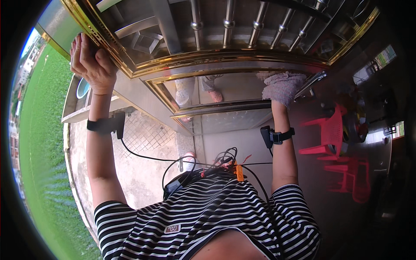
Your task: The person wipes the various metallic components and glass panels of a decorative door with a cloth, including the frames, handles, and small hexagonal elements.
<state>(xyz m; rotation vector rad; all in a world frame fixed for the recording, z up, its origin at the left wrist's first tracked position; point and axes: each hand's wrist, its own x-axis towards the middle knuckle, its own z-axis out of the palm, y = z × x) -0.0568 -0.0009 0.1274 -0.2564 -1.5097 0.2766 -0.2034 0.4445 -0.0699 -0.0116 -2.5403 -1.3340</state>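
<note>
A metal door (225,58) with gold trim and a row of silver bars stands in front of me. My left hand (92,63) is closed round its left edge, high up, with the fingers curled over the side. On the right, my right hand (279,105) presses a fluffy grey-pink cloth (285,84) against the door near its handle (314,81). The cloth covers the fingers almost wholly; only the wrist shows. Below the bars, a shiny panel (234,89) reflects legs and a pink shoe.
Red plastic chairs (327,134) stand at the right in a darker room. To the left lie a concrete ledge (71,102), paving (143,130) and a green field (43,151). Black cables (173,161) hang across my front between both wrist straps.
</note>
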